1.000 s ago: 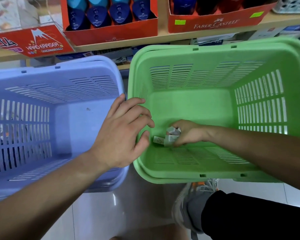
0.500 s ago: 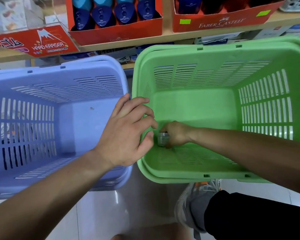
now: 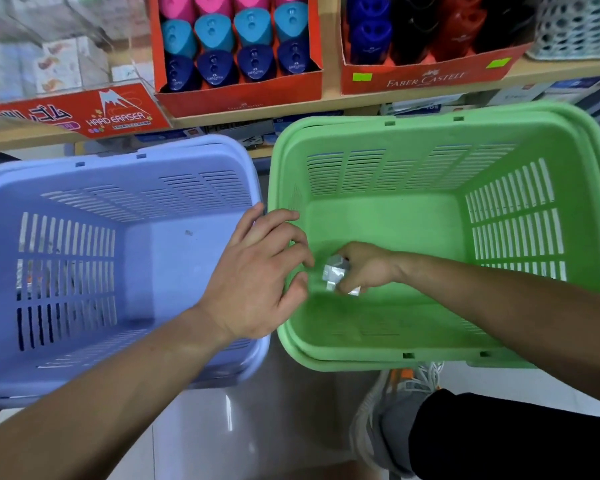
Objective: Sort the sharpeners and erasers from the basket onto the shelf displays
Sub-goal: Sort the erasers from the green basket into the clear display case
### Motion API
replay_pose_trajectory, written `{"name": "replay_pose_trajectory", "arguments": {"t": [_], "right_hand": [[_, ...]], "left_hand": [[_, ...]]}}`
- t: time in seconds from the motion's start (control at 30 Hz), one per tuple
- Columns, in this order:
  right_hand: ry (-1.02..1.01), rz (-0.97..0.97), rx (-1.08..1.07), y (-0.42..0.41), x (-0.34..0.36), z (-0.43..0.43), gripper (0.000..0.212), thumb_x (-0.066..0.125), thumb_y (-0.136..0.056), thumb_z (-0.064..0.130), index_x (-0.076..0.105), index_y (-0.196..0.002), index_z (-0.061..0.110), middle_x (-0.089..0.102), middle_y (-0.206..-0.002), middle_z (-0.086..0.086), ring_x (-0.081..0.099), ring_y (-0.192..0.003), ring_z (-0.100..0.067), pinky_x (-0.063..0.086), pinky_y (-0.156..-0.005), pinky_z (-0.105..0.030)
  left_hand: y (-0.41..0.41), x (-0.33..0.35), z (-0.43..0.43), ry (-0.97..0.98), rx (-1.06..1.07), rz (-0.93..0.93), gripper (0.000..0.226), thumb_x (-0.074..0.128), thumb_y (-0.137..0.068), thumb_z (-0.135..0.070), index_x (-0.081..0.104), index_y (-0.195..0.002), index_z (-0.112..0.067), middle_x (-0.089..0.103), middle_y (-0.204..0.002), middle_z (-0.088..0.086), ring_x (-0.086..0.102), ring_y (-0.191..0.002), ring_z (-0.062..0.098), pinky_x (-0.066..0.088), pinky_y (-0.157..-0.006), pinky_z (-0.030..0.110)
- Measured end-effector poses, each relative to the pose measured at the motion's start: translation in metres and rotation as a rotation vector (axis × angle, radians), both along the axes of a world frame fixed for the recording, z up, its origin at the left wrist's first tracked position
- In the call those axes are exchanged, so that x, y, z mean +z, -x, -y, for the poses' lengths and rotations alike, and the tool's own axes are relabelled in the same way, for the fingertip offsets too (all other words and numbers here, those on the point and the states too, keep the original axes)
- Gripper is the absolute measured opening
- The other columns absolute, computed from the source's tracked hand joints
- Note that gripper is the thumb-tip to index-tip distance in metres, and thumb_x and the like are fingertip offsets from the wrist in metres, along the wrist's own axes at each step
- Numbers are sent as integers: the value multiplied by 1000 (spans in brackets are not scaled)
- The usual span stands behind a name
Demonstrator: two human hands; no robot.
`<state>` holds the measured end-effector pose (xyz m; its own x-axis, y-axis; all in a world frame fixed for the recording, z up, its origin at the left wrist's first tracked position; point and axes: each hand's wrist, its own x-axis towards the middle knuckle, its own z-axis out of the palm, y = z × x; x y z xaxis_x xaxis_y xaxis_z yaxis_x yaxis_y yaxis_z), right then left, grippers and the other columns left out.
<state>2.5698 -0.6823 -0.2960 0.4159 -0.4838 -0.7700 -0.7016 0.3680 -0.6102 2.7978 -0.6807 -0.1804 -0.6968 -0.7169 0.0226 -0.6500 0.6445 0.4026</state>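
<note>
A green basket (image 3: 430,133) stands on the floor at the right. Deep inside it my right hand (image 3: 368,268) grips a few small wrapped white erasers (image 3: 335,275) near the basket's left wall. My left hand (image 3: 257,282) rests with spread, relaxed fingers over the adjoining rims of the green basket and the lilac basket (image 3: 118,161), holding nothing. On the shelf above, an orange display box (image 3: 239,98) holds rows of pink, light blue and dark blue sharpeners. A red "Hard Eraser" box (image 3: 84,112) sits to its left.
A second orange Faber-Castell box (image 3: 426,77) with dark blue, black and red sharpeners is at the upper right, beside a pale lattice basket (image 3: 575,26). My grey shoe (image 3: 392,427) and black trouser leg are on the tiled floor below the green basket.
My right hand has gathered the erasers on the green basket's floor into its grip. The view has tilted up, showing more of the shelf. My left hand stays on the rims.
</note>
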Motion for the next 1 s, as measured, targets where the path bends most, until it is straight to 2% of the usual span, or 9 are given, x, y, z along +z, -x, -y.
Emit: {"name": "replay_pose_trajectory", "arguments": {"t": [0.07, 0.17, 0.3, 0.43, 0.57, 0.7, 0.8, 0.9, 1.0], "right_hand": [[62, 60, -157, 5, 25, 6, 18, 79, -80, 8, 65, -86, 16, 65, -75, 2, 64, -67, -14, 61, -62, -33], [134, 159, -316, 12, 78, 15, 18, 80, -82, 9, 68, -91, 18, 69, -77, 4, 66, -69, -10, 59, -63, -27], [226, 213, -413, 13, 152, 15, 23, 79, -84, 9, 67, -103, 6, 66, -83, -5, 65, -72, -14, 58, -66, -31], [315, 259, -412, 0, 217, 3, 23, 77, -85, 8, 62, -100, -3, 62, -81, -9, 60, -70, -16, 52, -60, -31], [407, 274, -388, -24, 264, -14, 25, 80, -84, 9, 62, -101, 7, 64, -77, -2, 59, -63, -10, 47, -52, -26], [434, 229, -434, -48, 293, -27, 47, 85, -80, 16, 50, -111, 19, 61, -90, 5, 56, -53, 6, 42, -48, -17], [426, 238, -411, -64, 309, -33, 50, 83, -82, 17, 45, -115, 18, 60, -98, 2, 56, -55, 5, 42, -50, -16], [380, 269, -423, -82, 320, -34, 45, 77, -88, 13, 46, -121, 14, 63, -94, -1, 56, -63, -5, 44, -55, -21], [387, 315, -463, -99, 327, -30, 21, 60, -94, 4, 53, -111, 14, 62, -93, 0, 58, -69, -5, 47, -57, -25]], "left_hand": [[1, 1, -1, -34, 6, 15, 29, 52, -83, -34, 69, -101, -20, 64, -108, -6, 45, -134, 24, 10, -124, 40], [2, 10, -1, -127, 45, -30, 37, 57, -81, -35, 65, -115, -20, 65, -116, -6, 42, -137, 18, 13, -125, 39], [11, 51, 5, -366, 282, -183, 42, 69, -90, -34, 56, -129, -30, 57, -124, -20, 53, -121, 7, 44, -104, 36], [26, 106, 6, -681, 578, -445, 45, 73, -88, -43, 56, -126, -27, 62, -120, -11, 66, -98, 13, 56, -82, 34], [20, 148, -3, -1043, 686, -649, 41, 76, -84, -41, 63, -113, -15, 71, -100, -2, 71, -81, 16, 58, -71, 32], [1, 173, -12, -1119, 705, -726, 26, 80, -83, -25, 65, -99, -12, 73, -91, 7, 71, -84, 18, 59, -79, 31], [-17, 186, -17, -1124, 738, -792, 26, 80, -82, -19, 68, -101, -6, 73, -88, 10, 70, -82, 20, 57, -82, 30], [-32, 198, -21, -1073, 789, -809, 21, 79, -83, -20, 72, -99, -9, 72, -87, 9, 65, -81, 19, 54, -73, 28], [-46, 207, -21, -1064, 815, -844, 24, 76, -86, -15, 70, -108, -5, 76, -103, 17, 73, -89, 28, 59, -75, 34]]}}
